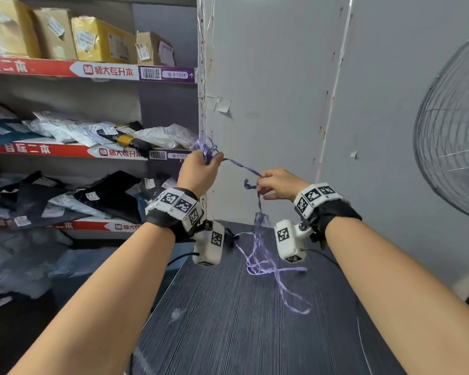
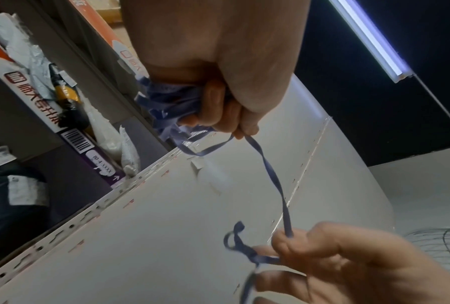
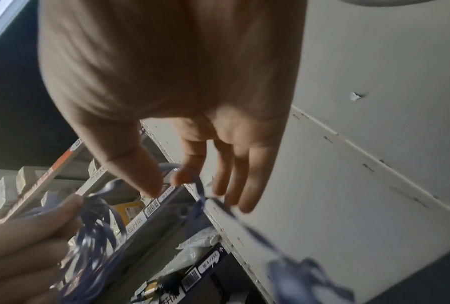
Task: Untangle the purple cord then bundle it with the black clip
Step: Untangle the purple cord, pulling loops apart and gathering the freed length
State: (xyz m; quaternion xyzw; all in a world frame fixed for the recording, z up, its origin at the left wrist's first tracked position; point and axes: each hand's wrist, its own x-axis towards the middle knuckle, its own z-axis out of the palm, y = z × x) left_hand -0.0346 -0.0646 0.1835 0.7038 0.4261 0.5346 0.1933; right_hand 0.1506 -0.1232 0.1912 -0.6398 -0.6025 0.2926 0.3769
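Note:
My left hand is raised and grips a gathered bunch of the purple cord in its fist. A short taut length runs right to my right hand, which pinches it between thumb and forefinger with the other fingers spread. In the right wrist view that pinch is plain. Below my right hand a small knot and a loose tangle hang down onto the dark table. A small black object, perhaps the clip, lies on the table, half hidden behind my left wrist camera.
Shelves of parcels and bags stand at the left, beside the table's left edge. A white panel wall rises just behind my hands. A wire-caged fan stands at the right.

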